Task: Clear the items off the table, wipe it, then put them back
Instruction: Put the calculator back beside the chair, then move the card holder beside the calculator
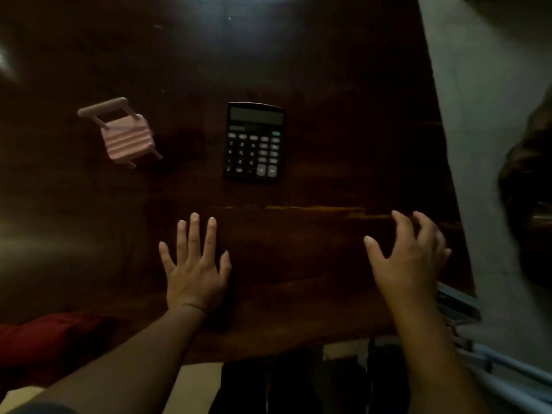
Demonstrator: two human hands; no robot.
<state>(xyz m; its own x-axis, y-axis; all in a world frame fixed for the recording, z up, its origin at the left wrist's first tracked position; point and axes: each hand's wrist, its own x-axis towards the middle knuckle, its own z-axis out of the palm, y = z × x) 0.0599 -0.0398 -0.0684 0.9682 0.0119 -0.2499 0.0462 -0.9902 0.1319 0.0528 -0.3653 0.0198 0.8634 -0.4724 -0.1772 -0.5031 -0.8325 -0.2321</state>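
A black calculator (254, 142) lies flat near the middle of the dark wooden table (343, 115). To its left stands a small pink toy chair (125, 135) with pale legs and back rail. My left hand (195, 264) rests flat on the table below the calculator, fingers spread, holding nothing. My right hand (409, 255) hovers near the table's right edge with fingers curled and apart, empty.
A red cloth (50, 333) lies at the table's near left corner. The table's right edge runs diagonally, with grey floor (493, 115) beyond it. Metal bars (478, 339) show at the lower right. Dark trousers (298, 383) are below the front edge.
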